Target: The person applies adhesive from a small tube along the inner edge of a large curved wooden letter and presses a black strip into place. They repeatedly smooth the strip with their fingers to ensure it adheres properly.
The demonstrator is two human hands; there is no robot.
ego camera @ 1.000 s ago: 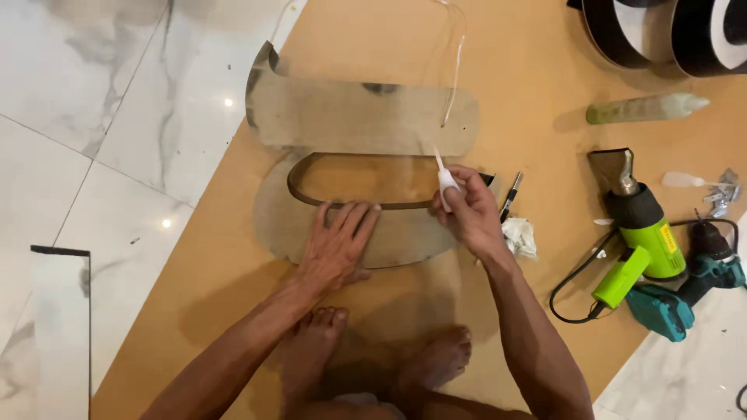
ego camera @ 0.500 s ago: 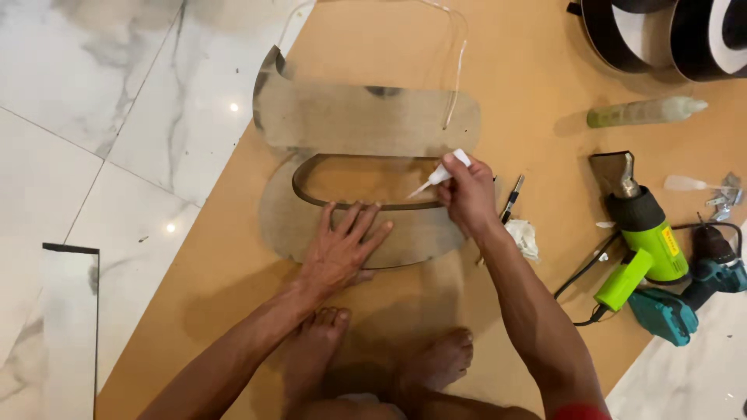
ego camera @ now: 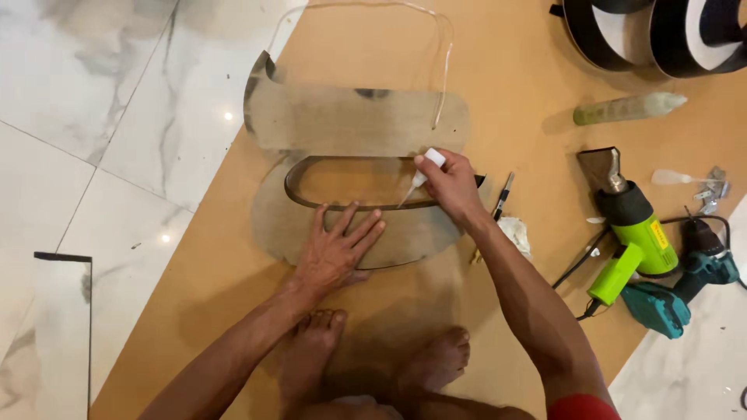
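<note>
My left hand lies flat, fingers spread, on the lower part of a large curved, shiny grey cut-out shape that rests on a brown board. A dark strip stands along the edge of the shape's oval opening. My right hand grips a small white glue tube and points its thin nozzle down at the strip's lower right stretch. My bare feet rest on the board just below.
A green heat gun and a teal drill lie at the right. A greenish bottle, a pen, crumpled tissue and black-and-white rolls are nearby. Marble floor lies left, with a mirror-like panel.
My right hand has tilted the glue tube from upright to pointing down-left and moved its tip along the strip. My left hand has stayed pressed on the shape.
</note>
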